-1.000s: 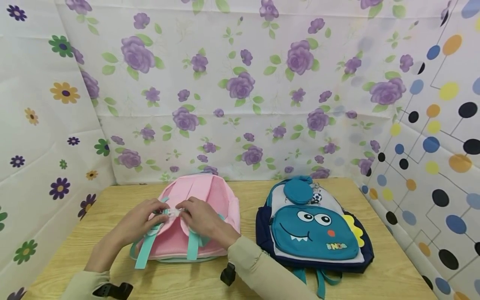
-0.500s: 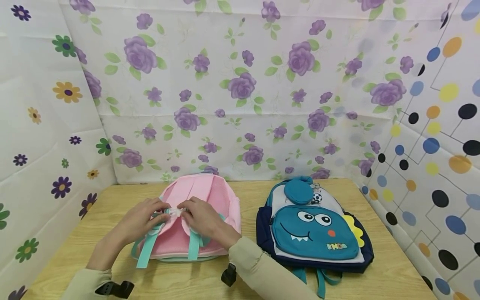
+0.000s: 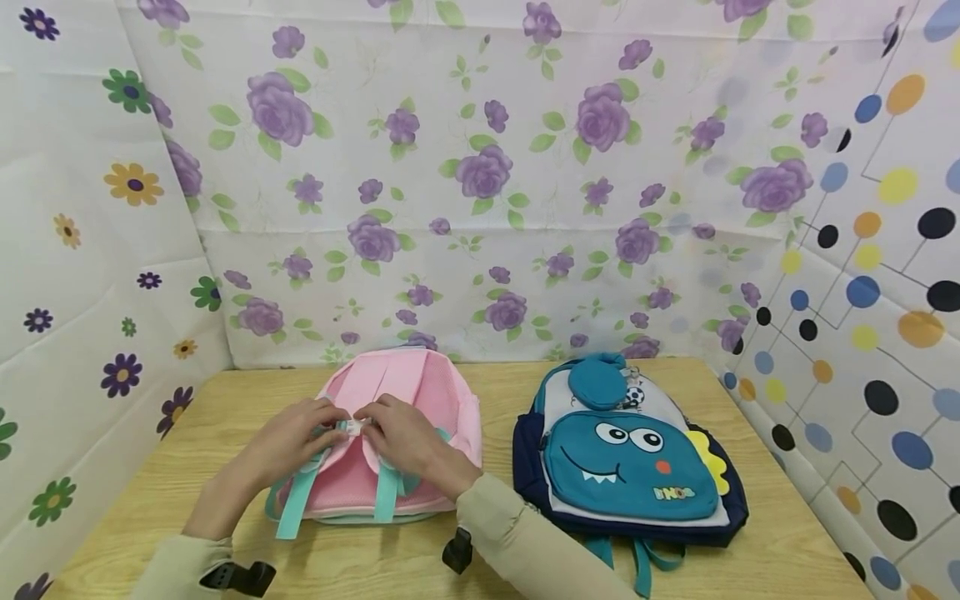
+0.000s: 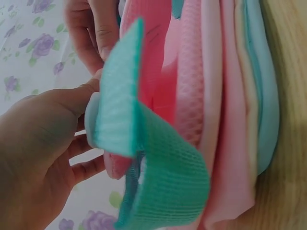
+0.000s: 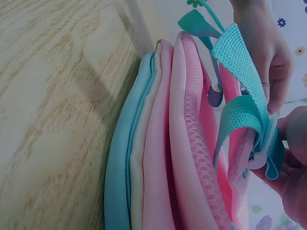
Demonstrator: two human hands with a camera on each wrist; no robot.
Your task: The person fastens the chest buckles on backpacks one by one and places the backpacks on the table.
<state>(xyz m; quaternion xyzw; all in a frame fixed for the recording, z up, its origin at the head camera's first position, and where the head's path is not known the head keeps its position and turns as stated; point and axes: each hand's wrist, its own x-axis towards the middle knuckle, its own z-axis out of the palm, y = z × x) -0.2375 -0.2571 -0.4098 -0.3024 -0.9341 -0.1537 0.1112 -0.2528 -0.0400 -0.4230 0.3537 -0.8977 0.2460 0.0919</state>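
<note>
On your counter [image 3: 772,517], the blue backpack [image 3: 630,454] lies right of centre, its lettering [image 3: 674,492] too small to read surely; your pink backpack [image 3: 352,483] lies lower left, its cream layer [image 5: 137,160] showing only in the wrist views. Your left hand [image 3: 292,437], shifted slightly rightward since half a second ago, and right hand [image 3: 405,433], fingers curled, pinch the white buckle [image 3: 353,427].

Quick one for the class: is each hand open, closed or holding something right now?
Left hand: holding, pinching one side of the white buckle on the pink backpack.
Right hand: holding, pinching the buckle's other side.
</note>
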